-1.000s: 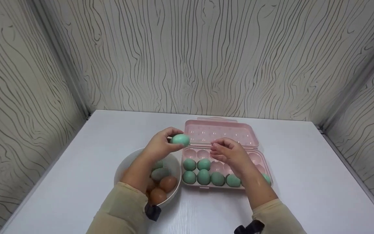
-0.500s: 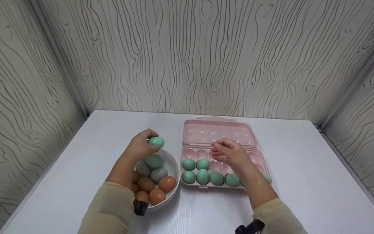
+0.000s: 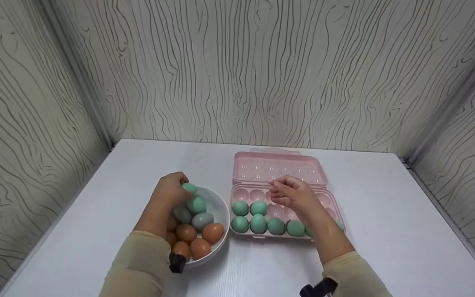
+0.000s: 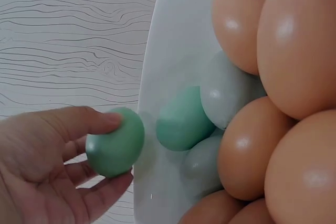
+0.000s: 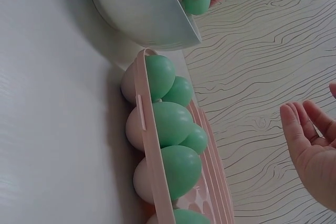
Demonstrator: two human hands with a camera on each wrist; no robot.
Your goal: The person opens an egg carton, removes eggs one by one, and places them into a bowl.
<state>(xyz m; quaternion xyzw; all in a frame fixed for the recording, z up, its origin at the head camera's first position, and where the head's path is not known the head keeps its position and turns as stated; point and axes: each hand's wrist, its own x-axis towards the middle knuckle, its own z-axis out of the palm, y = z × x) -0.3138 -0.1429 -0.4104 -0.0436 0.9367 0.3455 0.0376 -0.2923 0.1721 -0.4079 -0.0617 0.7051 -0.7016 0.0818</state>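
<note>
My left hand [image 3: 169,190] pinches a green egg [image 4: 116,142] between thumb and fingers at the far left rim of the white bowl [image 3: 222,208]. Inside the bowl lie brown eggs [image 3: 212,233], grey-blue eggs [image 3: 202,221] and another green egg [image 3: 196,204]. Over the pink egg box [image 3: 259,237] hovers my right hand [image 3: 297,198], fingers loosely bent and holding nothing. Green eggs [image 3: 258,225] fill the box's near row, partly hidden by the right forearm, and two more sit in the row behind at the left.
The egg box's lid [image 3: 278,168] lies folded back behind it, with a clear handle at its far edge. A white table [image 3: 386,206] bears everything. Wood-patterned panels [image 3: 237,74] stand at the back and both sides.
The left hand has moved left from beside the egg box to the bowl and lowered, still holding the green egg. My right hand has stayed almost in place.
</note>
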